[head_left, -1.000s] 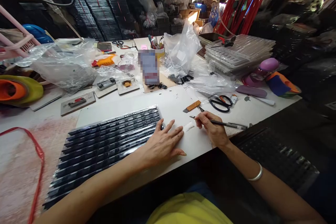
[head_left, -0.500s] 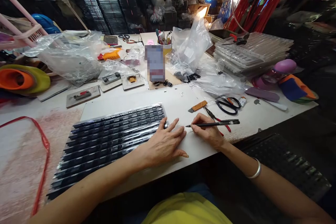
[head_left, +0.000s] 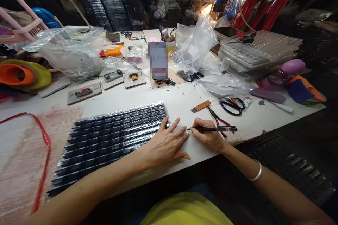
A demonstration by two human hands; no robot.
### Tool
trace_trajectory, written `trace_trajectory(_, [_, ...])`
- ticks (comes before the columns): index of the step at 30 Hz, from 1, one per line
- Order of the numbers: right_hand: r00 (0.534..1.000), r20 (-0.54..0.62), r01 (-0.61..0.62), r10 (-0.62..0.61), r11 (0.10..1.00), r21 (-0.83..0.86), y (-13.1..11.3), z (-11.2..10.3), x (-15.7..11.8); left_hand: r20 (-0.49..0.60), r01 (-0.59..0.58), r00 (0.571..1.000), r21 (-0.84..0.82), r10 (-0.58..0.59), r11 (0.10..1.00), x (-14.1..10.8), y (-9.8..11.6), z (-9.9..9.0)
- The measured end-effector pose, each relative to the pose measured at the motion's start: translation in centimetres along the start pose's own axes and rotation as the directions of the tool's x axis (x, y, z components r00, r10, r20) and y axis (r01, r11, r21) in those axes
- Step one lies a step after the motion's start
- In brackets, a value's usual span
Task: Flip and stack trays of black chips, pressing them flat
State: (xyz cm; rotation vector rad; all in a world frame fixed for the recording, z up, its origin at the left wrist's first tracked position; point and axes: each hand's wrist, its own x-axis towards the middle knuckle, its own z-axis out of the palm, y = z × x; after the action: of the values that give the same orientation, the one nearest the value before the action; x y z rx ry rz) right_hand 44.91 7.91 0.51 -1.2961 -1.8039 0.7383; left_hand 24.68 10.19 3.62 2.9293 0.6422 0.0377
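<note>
A black pen (head_left: 218, 128) is pinched in my right hand (head_left: 207, 135), its tip pointing left and close to the white board. My left hand (head_left: 167, 144) lies flat with fingers spread, partly over the right edge of a tray (head_left: 113, 137) filled with rows of dark parts, partly on the white board (head_left: 188, 147). The pen tip is just right of my left fingertips. Whether it touches the surface I cannot tell. Beyond my right hand lie red-handled pliers (head_left: 220, 121), partly hidden by the hand and pen, and an orange utility knife (head_left: 201, 105).
Black-handled scissors (head_left: 233, 106) lie to the right. A phone (head_left: 159, 61) stands upright at the back centre, beside a clear plastic bag (head_left: 194, 49). Clear trays (head_left: 253, 51) are stacked at the back right. Red strap (head_left: 44, 147) curves along the left.
The view has shifted slightly. My right hand still grips the pen, now tilted so its back end sits a little lower. My left hand stays spread in place.
</note>
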Motion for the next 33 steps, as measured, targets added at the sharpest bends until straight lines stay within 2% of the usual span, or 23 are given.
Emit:
trace_trajectory(7, [0.999, -0.026, 0.026, -0.027, 0.999, -0.028, 0.07, 0.10, 0.02, 0.013, -0.001, 1.000, -0.009, 0.001, 1.000, 0.05, 0.00, -0.09])
trace_trajectory(12, [1.000, 0.006, 0.020, -0.019, 1.000, -0.022, -0.07, -0.05, 0.02, 0.004, -0.003, 1.000, 0.022, 0.003, 1.000, 0.04, 0.00, -0.01])
trace_trajectory(25, [1.000, -0.008, 0.016, -0.016, 1.000, -0.020, -0.25, -0.20, 0.04, 0.019, -0.005, 1.000, 0.024, 0.004, 1.000, 0.05, 0.07, -0.22])
trace_trajectory(33, [0.997, -0.075, -0.029, 0.033, 0.999, 0.044, -0.20, -0.56, 0.10, 0.018, -0.006, 1.000, 0.007, 0.006, 1.000, 0.04, 0.03, -0.06])
